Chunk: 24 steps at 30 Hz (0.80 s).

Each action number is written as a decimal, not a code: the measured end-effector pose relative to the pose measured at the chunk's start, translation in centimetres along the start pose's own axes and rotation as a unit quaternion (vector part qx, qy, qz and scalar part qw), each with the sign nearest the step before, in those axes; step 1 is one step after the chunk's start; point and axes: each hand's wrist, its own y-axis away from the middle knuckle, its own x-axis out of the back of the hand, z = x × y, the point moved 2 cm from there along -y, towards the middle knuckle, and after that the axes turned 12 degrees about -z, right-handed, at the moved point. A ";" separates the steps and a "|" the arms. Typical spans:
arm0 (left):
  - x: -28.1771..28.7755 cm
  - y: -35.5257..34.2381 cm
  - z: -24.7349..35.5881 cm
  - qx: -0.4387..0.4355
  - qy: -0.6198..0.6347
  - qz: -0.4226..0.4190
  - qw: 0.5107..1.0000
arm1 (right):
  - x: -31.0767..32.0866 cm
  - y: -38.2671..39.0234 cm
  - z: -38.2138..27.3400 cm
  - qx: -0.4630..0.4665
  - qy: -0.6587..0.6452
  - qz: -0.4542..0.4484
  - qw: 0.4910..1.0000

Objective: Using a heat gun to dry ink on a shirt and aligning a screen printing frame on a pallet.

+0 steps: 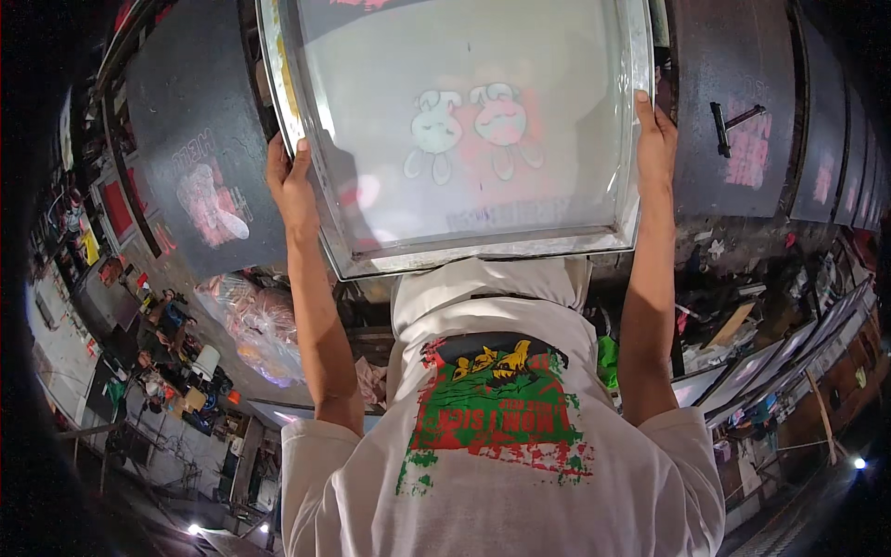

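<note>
Left hand [294, 193] at ten o'clock, right hand [656, 153] at two, fingers gripping screen frame [492, 251]: likely positioning; next move needs level handling.

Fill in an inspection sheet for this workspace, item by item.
Surface: left dark panel and right dark panel flank the work; both bear pinkish prints.
Job's things: metal-edged screen frame, held in front of the body; two pale rabbit figures show on its sheet.
Clutter: black angled piece on the right panel; clear plastic bag with pinkish contents, lower left; mixed items beyond, too small to name.
Hands: left hand grips the frame's left side; right hand grips its right side.
Cables: nothing seen that is clearly a cable.
Surroundings: bright lamps near the view's lower rim; dark fisheye border.
</note>
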 end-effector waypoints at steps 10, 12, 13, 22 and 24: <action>1.4 -1.3 -0.3 0.038 0.093 -0.041 0.994 | 0.9 -1.3 1.5 0.039 -0.159 -0.036 0.986; 1.6 -1.8 -0.2 0.028 0.095 -0.034 0.994 | 0.9 -1.5 1.3 0.037 -0.216 -0.054 0.974; 1.5 -1.7 -0.2 0.027 0.095 -0.034 0.995 | 0.9 -1.5 1.3 0.028 -0.222 -0.067 0.972; 1.7 -2.0 -0.6 0.061 0.124 -0.028 0.990 | 1.1 -1.8 1.5 0.015 -0.215 -0.064 0.974; 1.8 -2.2 -0.6 0.057 0.115 -0.026 0.991 | 1.1 -1.9 1.3 0.016 -0.205 -0.057 0.977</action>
